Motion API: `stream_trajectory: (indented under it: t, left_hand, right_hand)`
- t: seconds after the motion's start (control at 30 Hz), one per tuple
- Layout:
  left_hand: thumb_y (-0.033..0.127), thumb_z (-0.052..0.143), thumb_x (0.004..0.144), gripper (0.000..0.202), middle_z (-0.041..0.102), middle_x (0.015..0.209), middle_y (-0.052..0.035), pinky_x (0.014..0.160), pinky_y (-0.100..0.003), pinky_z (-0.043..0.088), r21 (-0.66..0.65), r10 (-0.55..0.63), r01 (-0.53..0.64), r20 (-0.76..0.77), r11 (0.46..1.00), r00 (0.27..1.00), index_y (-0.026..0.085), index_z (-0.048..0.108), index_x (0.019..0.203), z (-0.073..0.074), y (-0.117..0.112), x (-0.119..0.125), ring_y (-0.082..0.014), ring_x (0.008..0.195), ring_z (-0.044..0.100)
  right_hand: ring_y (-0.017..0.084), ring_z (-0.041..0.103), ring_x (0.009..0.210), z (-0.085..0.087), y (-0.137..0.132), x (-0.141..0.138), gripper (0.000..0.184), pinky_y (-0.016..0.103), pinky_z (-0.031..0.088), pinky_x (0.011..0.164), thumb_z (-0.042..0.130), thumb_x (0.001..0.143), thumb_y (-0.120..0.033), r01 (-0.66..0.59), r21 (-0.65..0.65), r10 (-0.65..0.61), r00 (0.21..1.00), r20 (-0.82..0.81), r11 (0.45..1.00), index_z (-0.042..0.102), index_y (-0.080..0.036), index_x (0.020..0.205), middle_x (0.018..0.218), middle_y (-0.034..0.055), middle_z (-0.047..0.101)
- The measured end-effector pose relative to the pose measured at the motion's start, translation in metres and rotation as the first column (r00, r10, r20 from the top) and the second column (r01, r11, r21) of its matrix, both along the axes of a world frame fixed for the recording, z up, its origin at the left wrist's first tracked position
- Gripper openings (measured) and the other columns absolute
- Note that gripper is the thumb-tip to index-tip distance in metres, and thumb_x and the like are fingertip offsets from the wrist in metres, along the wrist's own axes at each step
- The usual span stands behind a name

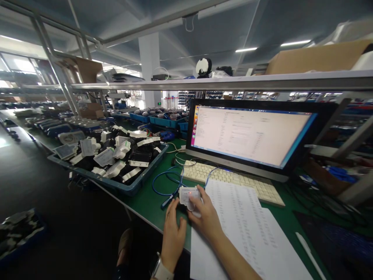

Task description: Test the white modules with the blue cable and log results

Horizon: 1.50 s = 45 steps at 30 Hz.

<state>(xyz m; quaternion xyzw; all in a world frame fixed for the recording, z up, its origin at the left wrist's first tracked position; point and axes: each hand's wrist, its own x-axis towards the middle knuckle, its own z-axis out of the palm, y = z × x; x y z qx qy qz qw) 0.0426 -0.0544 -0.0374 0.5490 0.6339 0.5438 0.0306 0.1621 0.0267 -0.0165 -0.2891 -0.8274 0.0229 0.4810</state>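
Note:
A small white plastic electronic module [186,193] with a glowing red light is held over the front part of the green bench. My right hand [208,217] grips it from the right, fingers bent over its face and edge. My left hand [174,231] is just left of and below the module, fingers stretched and thumb apart, holding nothing; whether a fingertip touches the module I cannot tell. Beside the module, a blue cable [155,186] loops over the bench. A dark stick-like plug or pen [167,201] lies close to my left fingertips.
A blue-green tray [131,188] heaped with white-and-black modules stands at left. Printed sheets [236,217] lie under my right forearm. Behind are a cream keyboard [233,179] and a monitor [241,136]. A white pen-like stick [309,252] lies at right. A shelf [233,82] crosses overhead.

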Motion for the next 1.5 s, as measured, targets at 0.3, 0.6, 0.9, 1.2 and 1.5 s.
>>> stream_trajectory:
  t: [0.3, 0.6, 0.9, 1.2, 1.5]
  left_hand:
    - [0.009, 0.036, 0.082, 0.048, 0.050, 0.131, -0.0153, 0.104, -0.047, 0.038, 0.005, 0.001, -0.001, -0.001, 1.000, 1.000, 0.012, 0.043, 0.129, 0.0027, -0.0005, 0.0015, -0.0230, 0.124, 0.044]
    - [0.010, 0.037, 0.082, 0.048, 0.050, 0.131, -0.0151, 0.103, -0.046, 0.039, 0.007, -0.004, 0.004, 0.001, 1.000, 1.000, 0.013, 0.043, 0.129, 0.0037, -0.0003, 0.0009, -0.0233, 0.124, 0.044]
    - [0.012, 0.035, 0.084, 0.046, 0.050, 0.131, -0.0150, 0.104, -0.045, 0.038, -0.013, -0.005, 0.004, -0.015, 1.000, 1.000, 0.012, 0.041, 0.129, 0.0019, -0.0007, -0.0001, -0.0226, 0.125, 0.043]
    - [0.012, 0.035, 0.084, 0.046, 0.050, 0.131, -0.0156, 0.104, -0.046, 0.038, -0.015, -0.008, 0.007, -0.016, 1.000, 1.000, 0.012, 0.041, 0.129, 0.0014, -0.0013, -0.0006, -0.0232, 0.125, 0.044]
    - [0.013, 0.036, 0.084, 0.046, 0.050, 0.131, -0.0152, 0.103, -0.046, 0.038, -0.004, -0.005, 0.005, -0.034, 1.000, 0.999, 0.013, 0.040, 0.130, -0.0026, 0.0000, -0.0015, -0.0230, 0.125, 0.044]
  right_hand:
    - [0.031, 0.047, 0.119, 0.0020, -0.0012, -0.0004, 0.032, 0.046, 0.047, 0.093, 0.061, 0.071, -0.016, 0.003, -0.019, -0.003, 1.000, 0.000, 1.000, 0.061, -0.018, 0.103, 0.135, 0.0191, 0.041]
    - [0.030, 0.046, 0.120, 0.0017, -0.0013, 0.0000, 0.032, 0.046, 0.047, 0.093, 0.060, 0.072, -0.016, -0.006, -0.025, 0.006, 1.000, -0.001, 1.000, 0.061, -0.018, 0.104, 0.136, 0.0187, 0.040]
    - [0.032, 0.047, 0.118, 0.0033, -0.0013, 0.0003, 0.030, 0.046, 0.048, 0.091, 0.060, 0.072, -0.016, -0.008, -0.009, 0.008, 1.000, 0.012, 1.000, 0.061, -0.015, 0.102, 0.134, 0.0224, 0.040]
    - [0.030, 0.047, 0.119, 0.0019, -0.0012, -0.0007, 0.030, 0.044, 0.047, 0.093, 0.061, 0.072, -0.017, -0.008, -0.016, 0.008, 1.000, 0.000, 1.000, 0.061, -0.016, 0.102, 0.136, 0.0204, 0.040]
    - [0.031, 0.047, 0.119, -0.0005, -0.0001, -0.0012, 0.033, 0.046, 0.047, 0.093, 0.062, 0.071, -0.017, -0.008, -0.018, 0.008, 1.000, -0.021, 1.000, 0.062, -0.017, 0.104, 0.137, 0.0192, 0.040]
